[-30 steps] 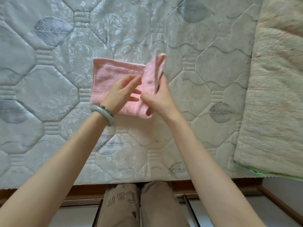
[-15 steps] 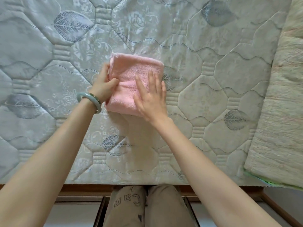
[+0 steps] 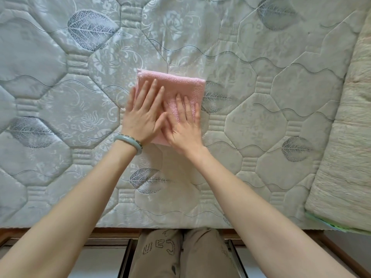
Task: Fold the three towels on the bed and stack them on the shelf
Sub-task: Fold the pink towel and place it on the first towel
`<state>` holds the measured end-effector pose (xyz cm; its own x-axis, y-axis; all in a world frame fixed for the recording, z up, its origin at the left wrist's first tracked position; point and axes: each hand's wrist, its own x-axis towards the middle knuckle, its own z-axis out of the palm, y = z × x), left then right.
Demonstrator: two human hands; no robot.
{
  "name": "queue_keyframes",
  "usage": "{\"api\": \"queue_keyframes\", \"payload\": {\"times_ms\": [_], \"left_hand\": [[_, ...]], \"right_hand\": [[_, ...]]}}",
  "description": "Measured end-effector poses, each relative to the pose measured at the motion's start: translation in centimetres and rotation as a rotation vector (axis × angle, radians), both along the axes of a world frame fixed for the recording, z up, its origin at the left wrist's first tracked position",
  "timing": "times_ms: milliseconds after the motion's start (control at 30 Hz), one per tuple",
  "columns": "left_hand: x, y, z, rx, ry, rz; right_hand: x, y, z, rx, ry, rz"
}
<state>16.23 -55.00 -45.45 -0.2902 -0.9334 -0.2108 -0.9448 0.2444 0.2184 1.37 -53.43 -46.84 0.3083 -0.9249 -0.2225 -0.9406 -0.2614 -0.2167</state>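
A pink towel, folded into a small thick rectangle, lies on the quilted mattress in the middle of the view. My left hand lies flat on its left half, fingers spread, a pale green bangle on the wrist. My right hand lies flat on its right half, fingers spread and pointing away from me. Both palms press down on the towel and cover its near part. No other towel and no shelf are in view.
A cream textured blanket lies folded along the right side of the mattress. The wooden bed frame runs along the near edge, with my trousered legs against it. Bare mattress surrounds the towel.
The right hand folded the raised right side of the towel over to the left. The left hand let go of the towel's left edge, and both hands now lie flat on it.
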Motion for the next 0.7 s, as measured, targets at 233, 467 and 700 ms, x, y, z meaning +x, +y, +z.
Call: {"api": "queue_keyframes", "payload": {"times_ms": [233, 467, 700], "left_hand": [[0.8, -0.1, -2.1, 0.123, -0.014, 0.003], [0.6, -0.8, -0.9, 0.188, 0.178, 0.149], [0.8, -0.6, 0.2, 0.333, 0.475, 0.867]], "right_hand": [[-1.0, 2.2, -1.1, -0.056, -0.005, 0.000], [-1.4, 0.1, 1.6, 0.275, -0.194, -0.053], [-3.6, -2.5, 3.9, 0.543, -0.984, -1.262]]}}
